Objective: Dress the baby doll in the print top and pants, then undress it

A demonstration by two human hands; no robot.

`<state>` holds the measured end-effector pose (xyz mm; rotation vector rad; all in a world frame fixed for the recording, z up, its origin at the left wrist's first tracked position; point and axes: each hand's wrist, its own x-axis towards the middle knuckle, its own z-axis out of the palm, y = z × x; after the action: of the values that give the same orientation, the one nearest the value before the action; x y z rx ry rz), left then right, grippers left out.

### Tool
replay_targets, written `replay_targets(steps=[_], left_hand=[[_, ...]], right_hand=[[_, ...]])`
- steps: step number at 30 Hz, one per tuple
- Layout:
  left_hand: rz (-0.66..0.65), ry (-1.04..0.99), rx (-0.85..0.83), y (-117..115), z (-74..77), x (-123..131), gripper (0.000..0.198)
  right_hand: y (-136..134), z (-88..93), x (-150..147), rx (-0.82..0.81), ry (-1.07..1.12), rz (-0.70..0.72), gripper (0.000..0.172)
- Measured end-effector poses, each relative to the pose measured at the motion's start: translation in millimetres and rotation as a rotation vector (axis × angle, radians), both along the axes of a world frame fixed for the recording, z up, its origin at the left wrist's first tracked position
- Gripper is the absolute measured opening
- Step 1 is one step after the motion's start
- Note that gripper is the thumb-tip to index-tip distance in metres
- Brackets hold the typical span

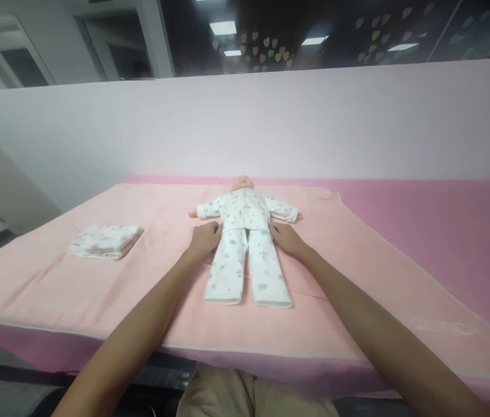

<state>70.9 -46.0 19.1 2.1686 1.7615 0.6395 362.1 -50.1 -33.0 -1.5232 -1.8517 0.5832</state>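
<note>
A baby doll [242,183] lies on its back with its head away from me and its arms spread. It wears a white patterned long-sleeved top [245,208] and matching pants [227,266], whose legs point toward me. At the waist, just below the top's hem, my left hand [205,237] is closed on the left edge of the pants. My right hand [287,237] grips the opposite edge at about the same height. The fingertips of both hands are partly hidden against the cloth. A small dark gap shows between the pant legs near the crotch.
A folded white patterned cloth [106,241] lies to the left on the peach blanket [158,289]. Pink covering [453,231] shows beneath the blanket at the right. A white wall [271,127] rises behind the table, with dark glass above it.
</note>
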Motion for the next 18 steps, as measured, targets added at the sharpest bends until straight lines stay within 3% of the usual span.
replay_targets(steps=[18], left_hand=[[-0.004, 0.005, -0.001, 0.1, 0.0, 0.6, 0.047]], right_hand=[[-1.7, 2.8, -1.1, -0.030, -0.007, -0.003, 0.053]])
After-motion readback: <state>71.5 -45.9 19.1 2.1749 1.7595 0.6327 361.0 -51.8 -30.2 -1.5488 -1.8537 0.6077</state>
